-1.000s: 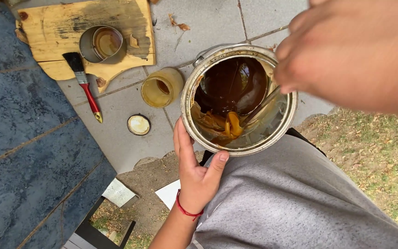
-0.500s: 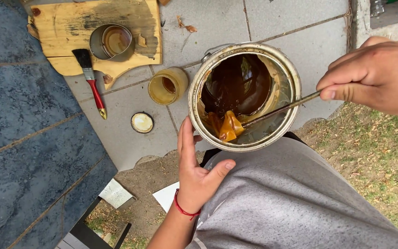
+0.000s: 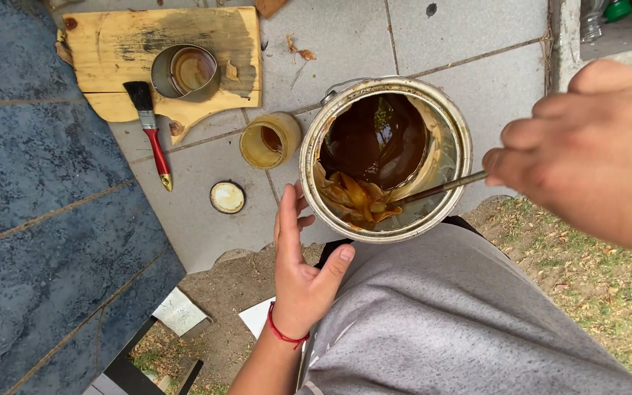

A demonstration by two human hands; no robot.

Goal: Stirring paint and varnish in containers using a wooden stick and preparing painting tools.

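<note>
Right over the grey-clad lap, the right hand (image 3: 587,153) pinches a thin metal stirring rod (image 3: 440,188) dipped into a big round tin of dark brown varnish (image 3: 387,157). The left hand (image 3: 298,271) cups the tin's side, fingers spread open. Beyond it sit a small yellow jar (image 3: 268,140), its round lid (image 3: 227,197), and a red-handled brush (image 3: 151,135) leaning off a wooden board (image 3: 111,51).

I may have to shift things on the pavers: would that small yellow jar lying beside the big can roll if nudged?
Probably. The small yellow jar looks round and seems to lie on its side with its mouth open, so a nudge could roll it. Its lid lies apart, so any contents might spill. It looks light.
</note>
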